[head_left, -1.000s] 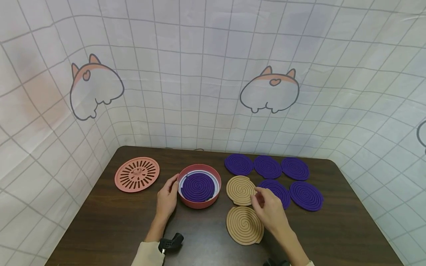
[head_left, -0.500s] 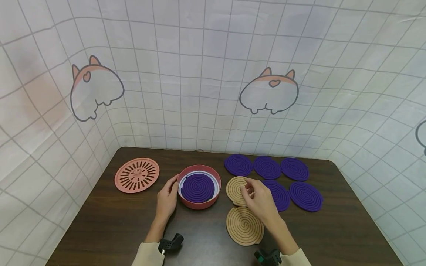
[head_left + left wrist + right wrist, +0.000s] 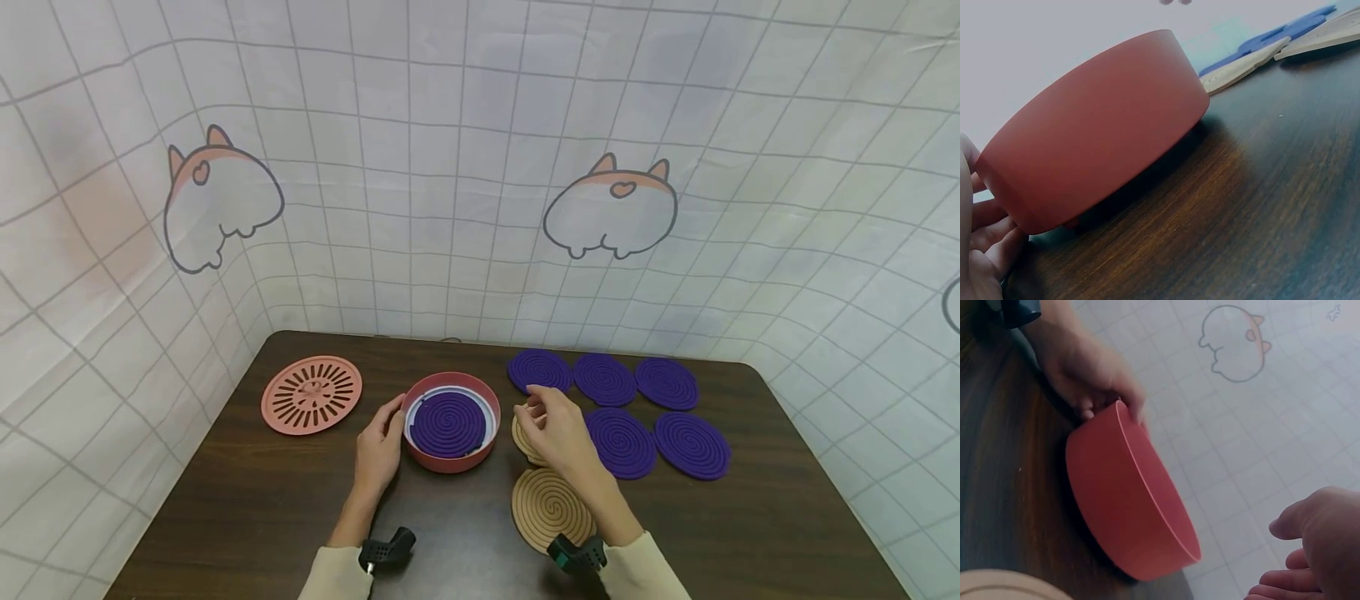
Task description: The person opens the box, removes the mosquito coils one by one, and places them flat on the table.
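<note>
My left hand [image 3: 378, 450] grips the left side of a round red mosquito coil box [image 3: 450, 465], the thumb over its rim and fingers outside. Inside the box, a purple mosquito coil [image 3: 448, 425] lies on a whitish layer [image 3: 491, 418]. My right hand [image 3: 558, 429] hovers over a tan mosquito coil [image 3: 523, 442], partly hiding it. Its fingers are loosely bent, and the right wrist view shows nothing between thumb and fingers. Nearer to me, a second tan coil [image 3: 551, 510] lies flat. In the left wrist view the box [image 3: 1097, 125] appears from its side.
At the left lies a pink slotted lid [image 3: 311, 396] with a raised knob. Several purple coils lie at the right, among them a near one [image 3: 621, 443] and a far one [image 3: 604, 380]. A white gridded cloth [image 3: 450, 167] hangs behind the brown table [image 3: 247, 508].
My right hand has moved left from the right edge of the upper tan coil to over its middle, still holding nothing. My left hand and the box have stayed in place.
</note>
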Demonstrator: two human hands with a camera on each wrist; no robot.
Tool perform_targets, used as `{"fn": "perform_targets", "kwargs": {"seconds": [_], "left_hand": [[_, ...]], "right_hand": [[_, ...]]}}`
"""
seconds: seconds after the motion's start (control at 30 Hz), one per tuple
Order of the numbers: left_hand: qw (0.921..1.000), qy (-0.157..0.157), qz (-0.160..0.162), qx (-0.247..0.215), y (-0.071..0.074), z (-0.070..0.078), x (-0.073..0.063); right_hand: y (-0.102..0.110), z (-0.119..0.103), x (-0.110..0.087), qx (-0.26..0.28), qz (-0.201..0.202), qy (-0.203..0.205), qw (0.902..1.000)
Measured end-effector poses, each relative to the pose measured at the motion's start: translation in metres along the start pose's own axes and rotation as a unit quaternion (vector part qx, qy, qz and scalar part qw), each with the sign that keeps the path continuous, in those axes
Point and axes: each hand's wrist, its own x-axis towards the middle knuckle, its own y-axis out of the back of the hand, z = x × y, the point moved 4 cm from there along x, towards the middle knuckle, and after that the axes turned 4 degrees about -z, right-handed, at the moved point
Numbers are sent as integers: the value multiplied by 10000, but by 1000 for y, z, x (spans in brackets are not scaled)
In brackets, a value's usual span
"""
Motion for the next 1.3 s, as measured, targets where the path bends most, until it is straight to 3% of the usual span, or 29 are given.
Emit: {"fn": "perform_targets", "kwargs": {"seconds": [0.33, 0.7, 0.93, 1.3], "left_hand": [[10000, 43, -61, -40, -1, 0, 0], [10000, -64, -14, -49, 0, 1, 1], [10000, -40, -50, 19, 1, 1, 0], [9999, -6, -74, -77, 1, 1, -1]], "right_hand": [[-15, -12, 17, 81, -197, -11, 9998], [-33, -25, 31, 97, -829, -57, 9965], [-51, -28, 37, -213, -1236, -219, 9919], [-73, -30, 42, -814, -1527, -249, 9846]]}}
